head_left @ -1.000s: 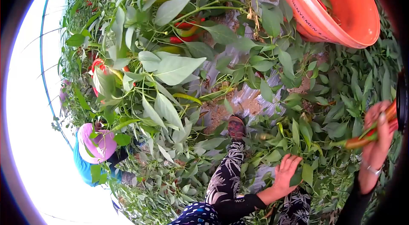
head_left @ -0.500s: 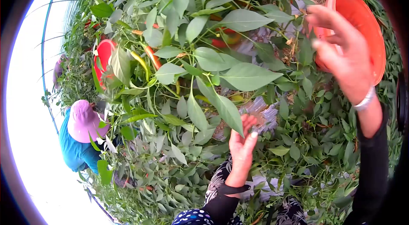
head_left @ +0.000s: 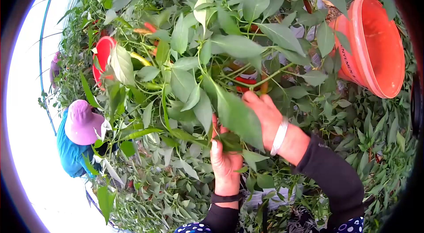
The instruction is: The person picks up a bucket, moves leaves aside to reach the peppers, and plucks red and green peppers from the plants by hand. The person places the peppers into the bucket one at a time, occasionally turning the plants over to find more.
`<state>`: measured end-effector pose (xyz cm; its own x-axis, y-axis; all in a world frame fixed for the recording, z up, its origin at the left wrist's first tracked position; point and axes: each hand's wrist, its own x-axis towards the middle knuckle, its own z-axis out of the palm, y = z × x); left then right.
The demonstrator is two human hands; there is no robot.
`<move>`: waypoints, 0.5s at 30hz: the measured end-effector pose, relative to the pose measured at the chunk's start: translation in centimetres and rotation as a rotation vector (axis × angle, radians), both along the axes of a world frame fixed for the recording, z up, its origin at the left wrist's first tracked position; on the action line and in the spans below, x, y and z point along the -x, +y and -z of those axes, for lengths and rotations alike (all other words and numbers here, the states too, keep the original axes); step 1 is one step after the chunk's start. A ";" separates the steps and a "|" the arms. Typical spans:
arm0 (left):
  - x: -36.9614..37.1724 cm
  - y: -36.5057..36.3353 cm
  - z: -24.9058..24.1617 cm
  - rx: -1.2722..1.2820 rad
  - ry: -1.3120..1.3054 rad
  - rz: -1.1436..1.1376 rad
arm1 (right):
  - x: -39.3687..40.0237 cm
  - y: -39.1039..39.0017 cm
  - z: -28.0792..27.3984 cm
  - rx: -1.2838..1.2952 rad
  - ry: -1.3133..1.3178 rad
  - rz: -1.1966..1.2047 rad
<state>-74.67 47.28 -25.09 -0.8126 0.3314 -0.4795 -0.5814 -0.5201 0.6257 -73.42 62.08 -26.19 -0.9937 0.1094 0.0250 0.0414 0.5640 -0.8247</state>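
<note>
My left hand (head_left: 227, 169) is raised among the pepper plant's leaves, thumb and a finger apart; a large green leaf (head_left: 238, 116) hides part of its fingers. Close on its right, my right hand (head_left: 269, 120) reaches into the same plant with its fingers curled, their tips partly hidden by foliage. What they hold, if anything, cannot be made out. Just above those fingers hang a red chili pepper (head_left: 245, 80) and a brownish-orange pepper (head_left: 264, 84). Further left on the plant are a yellow pepper (head_left: 141, 59) and a long green pepper (head_left: 140, 133).
An orange-red bucket (head_left: 351, 63) lies tilted at the right, its mouth facing right. Another red bucket (head_left: 102, 58) stands among plants at the left. A person in a pink hat (head_left: 81, 122) and blue top is bent at the left. Dense pepper foliage surrounds both hands.
My right hand has come down and left from beside the orange-red bucket into the plant, its fingers now curled. My left hand has shifted slightly left and lower, behind the leaf.
</note>
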 end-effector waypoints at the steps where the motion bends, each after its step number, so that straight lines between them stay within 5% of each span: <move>1: -0.3 0.0 0.0 -0.081 -0.098 -0.046 | -1.1 -0.7 0.4 0.018 0.050 0.043; 4: -0.8 0.3 -0.1 0.011 -0.247 -0.063 | -3.0 -0.5 -0.1 0.073 -0.003 0.045; 7: -1.5 0.8 -0.5 0.203 -0.121 0.055 | -4.9 -0.6 -0.1 0.092 0.190 0.210; 10: -1.7 -0.2 -0.9 0.464 0.053 0.160 | -7.8 -0.5 0.1 0.091 -0.053 0.065; 11: -1.1 -0.2 -0.4 0.268 0.058 0.154 | -8.5 -0.5 0.1 0.088 -0.062 0.071; 15: -1.5 0.6 -0.4 0.326 -0.035 0.114 | -9.3 1.0 -1.0 0.304 0.036 0.060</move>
